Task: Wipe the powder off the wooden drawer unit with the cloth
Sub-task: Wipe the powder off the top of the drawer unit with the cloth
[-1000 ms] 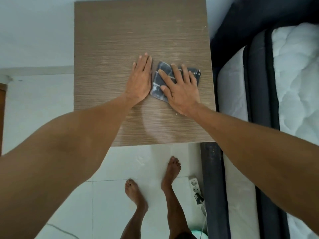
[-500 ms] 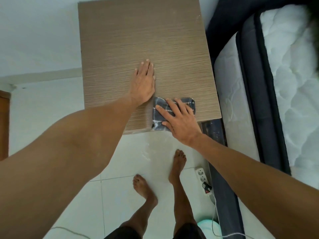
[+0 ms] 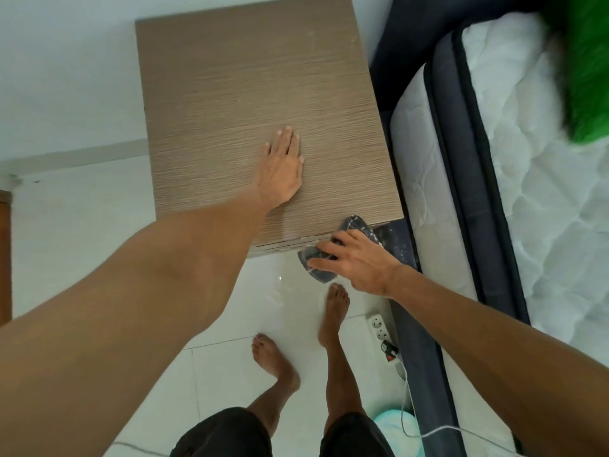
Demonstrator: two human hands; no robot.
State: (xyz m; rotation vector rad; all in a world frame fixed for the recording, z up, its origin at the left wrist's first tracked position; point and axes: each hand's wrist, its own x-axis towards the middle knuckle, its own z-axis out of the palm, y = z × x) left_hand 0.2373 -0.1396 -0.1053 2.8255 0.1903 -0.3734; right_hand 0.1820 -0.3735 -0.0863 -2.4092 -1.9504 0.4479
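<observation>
While gripped by right hand, cloth overhangs drawer unit

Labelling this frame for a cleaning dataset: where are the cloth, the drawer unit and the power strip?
cloth (image 3: pixel 319 272): head view, its lower corner below the fingers.
drawer unit (image 3: pixel 250 94): head view, bare top surface.
power strip (image 3: pixel 379 328): head view, white socket body.

Bare arms with no sleeves, bare feet — dark shorts are the only clothing in view.
</observation>
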